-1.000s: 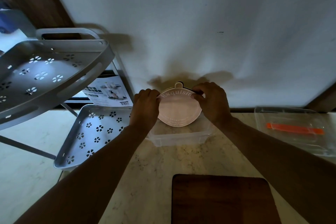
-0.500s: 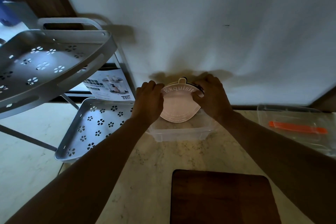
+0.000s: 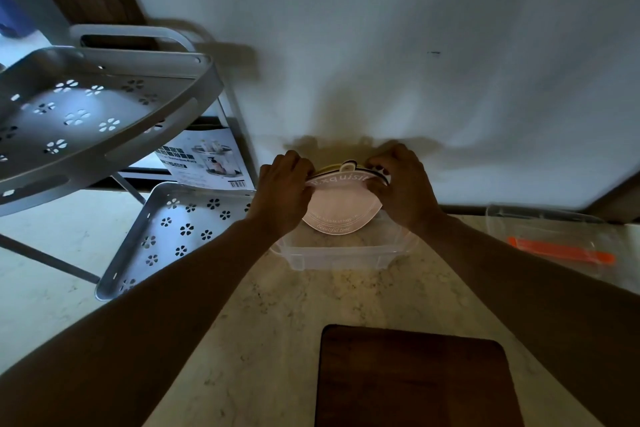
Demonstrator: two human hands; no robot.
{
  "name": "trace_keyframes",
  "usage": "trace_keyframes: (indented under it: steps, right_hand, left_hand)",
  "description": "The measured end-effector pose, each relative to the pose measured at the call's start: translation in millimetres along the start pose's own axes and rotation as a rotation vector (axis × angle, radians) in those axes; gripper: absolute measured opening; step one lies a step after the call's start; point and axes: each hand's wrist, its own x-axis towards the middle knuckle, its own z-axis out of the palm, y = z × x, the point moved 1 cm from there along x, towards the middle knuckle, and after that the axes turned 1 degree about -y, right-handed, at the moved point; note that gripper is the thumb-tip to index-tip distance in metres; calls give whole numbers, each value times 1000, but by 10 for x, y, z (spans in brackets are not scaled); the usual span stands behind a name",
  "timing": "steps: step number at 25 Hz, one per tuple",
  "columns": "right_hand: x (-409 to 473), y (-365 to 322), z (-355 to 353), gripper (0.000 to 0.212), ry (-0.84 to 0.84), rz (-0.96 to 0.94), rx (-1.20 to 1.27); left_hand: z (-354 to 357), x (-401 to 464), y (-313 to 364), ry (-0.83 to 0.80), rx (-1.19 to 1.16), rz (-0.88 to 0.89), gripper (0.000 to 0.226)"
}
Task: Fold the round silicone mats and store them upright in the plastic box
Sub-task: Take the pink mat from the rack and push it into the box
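Both hands at the far edge of the marble counter (image 3: 263, 340), close to the white wall (image 3: 415, 45). Left hand (image 3: 282, 198) pinches the left rim of the pink mat (image 3: 341, 204); right hand (image 3: 405, 191) pinches the right rim. Mat stands on edge, bowed, its lower curve dipping into the clear plastic box (image 3: 346, 255). Yellow and dark rims of other mats show just behind it. Grey perforated rack (image 3: 104, 107) crowds the left side; a clear lid (image 3: 547, 236) with an orange strip lies well to the right. Dark wooden board (image 3: 415, 381) sits nearest the viewer, bare counter between it and the box. Light is dim.
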Motion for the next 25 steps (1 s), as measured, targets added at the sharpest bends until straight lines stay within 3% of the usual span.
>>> trace_keyframes:
  steps: [8,13,18,25]
  right_hand:
    - [82,-153,-243,24,-110,-113,28]
    - [77,-219,-404,27,-68,-135,38]
    - [-55,-170,-302,26,-172,-109,-14]
    - [-118,-111,-178,32,-171,-87,-9]
  left_hand:
    - [-214,32,0,-30,-63,50,19]
    - [-422,109,-50,27,-111,105,12]
    - [-253,-26,-58,-29,-107,86,15]
    - [-156,-29,-80,-27,-117,75,16]
